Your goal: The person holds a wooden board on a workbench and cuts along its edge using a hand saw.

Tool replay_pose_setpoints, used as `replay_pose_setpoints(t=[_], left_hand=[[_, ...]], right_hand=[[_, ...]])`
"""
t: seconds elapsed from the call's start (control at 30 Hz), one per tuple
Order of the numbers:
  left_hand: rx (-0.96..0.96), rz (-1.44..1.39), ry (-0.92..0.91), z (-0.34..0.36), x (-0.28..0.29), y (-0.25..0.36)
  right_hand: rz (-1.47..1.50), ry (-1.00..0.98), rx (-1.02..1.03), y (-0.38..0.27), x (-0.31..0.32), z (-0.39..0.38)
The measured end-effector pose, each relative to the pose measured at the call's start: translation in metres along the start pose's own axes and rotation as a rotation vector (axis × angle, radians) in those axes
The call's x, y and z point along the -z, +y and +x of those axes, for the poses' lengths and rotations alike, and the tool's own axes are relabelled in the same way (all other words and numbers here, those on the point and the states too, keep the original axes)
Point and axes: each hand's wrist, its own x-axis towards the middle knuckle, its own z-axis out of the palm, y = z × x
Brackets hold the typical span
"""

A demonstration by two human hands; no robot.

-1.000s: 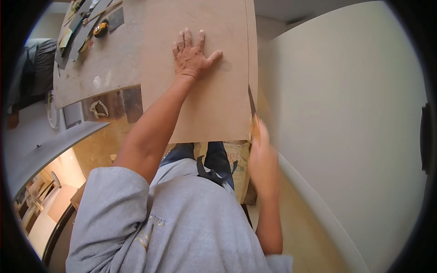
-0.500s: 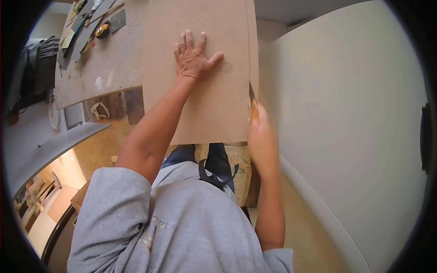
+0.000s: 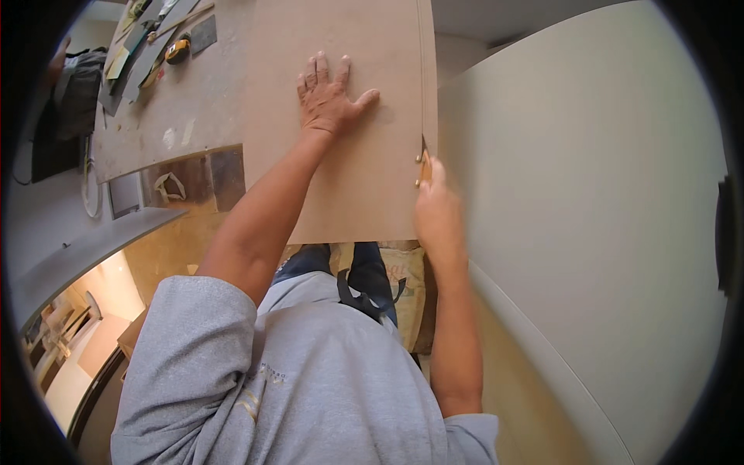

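A large brown fibreboard panel [image 3: 349, 182] lies flat on the workbench, its near end overhanging toward my body. My left hand [image 3: 329, 101] rests flat on it, fingers spread, pressing on the surface. At the panel's right side, my right hand [image 3: 439, 203] is wrapped round the wooden handle of a handsaw [image 3: 425, 168]. The short visible part of the dark blade sits in a straight cut line running lengthwise near the right edge. Beyond the blade a narrow strip [image 3: 428, 85] lies along that line. Most of the blade is hidden by the panel.
On the workbench [image 3: 205, 101] at the far left lie a yellow-and-black tape measure [image 3: 177, 51], a small grey square piece [image 3: 204, 35] and several strips. A big pale panel [image 3: 589, 194] stands close on the right. A grey board [image 3: 93, 248] juts out at lower left.
My right hand and the handsaw have moved slightly away from my body along the cut line. My left hand stays in place on the panel.
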Motion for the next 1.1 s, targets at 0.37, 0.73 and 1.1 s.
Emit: replay_pose_setpoints(t=[0.37,0.73,1.1], left_hand=[[0.013,-0.018,-0.051,0.003,0.015,-0.003],[0.006,0.004,0.013,0.001,0.005,-0.013],[-0.007,-0.020,-0.004,0.005,0.004,0.003]], right_hand=[[0.191,-0.079,-0.121,0.011,-0.007,-0.035],[0.033,-0.091,-0.178,0.017,0.020,-0.150],[-0.050,-0.083,-0.098,-0.020,0.010,0.018]])
